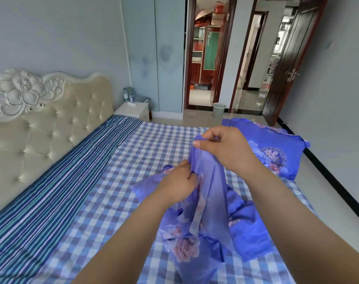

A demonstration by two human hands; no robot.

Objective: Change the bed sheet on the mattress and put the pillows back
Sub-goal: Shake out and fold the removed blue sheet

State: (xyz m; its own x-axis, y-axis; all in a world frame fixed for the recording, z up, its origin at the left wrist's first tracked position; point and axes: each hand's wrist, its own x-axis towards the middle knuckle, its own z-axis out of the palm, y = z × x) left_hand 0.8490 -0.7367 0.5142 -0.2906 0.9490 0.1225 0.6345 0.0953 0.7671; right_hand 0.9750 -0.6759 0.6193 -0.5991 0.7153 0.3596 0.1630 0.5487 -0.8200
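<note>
A bunched blue floral sheet (211,218) lies on the blue-and-white checked cover (133,152) of the mattress. My right hand (225,148) pinches its top edge and lifts it above the bed. Lower and to the left, my left hand (177,182) grips a fold of the same sheet. A blue floral pillow (277,148) rests on the far right corner of the bed. A striped blue cloth (57,181) runs along the padded headboard (41,124) on the left.
A white nightstand (133,110) with bottles stands beyond the bed by the wardrobe (154,58). A pale waste bin (219,110) sits near the open doorway (207,58). A dark wooden door (291,64) stands open on the right. Bare floor runs along the bed's right side.
</note>
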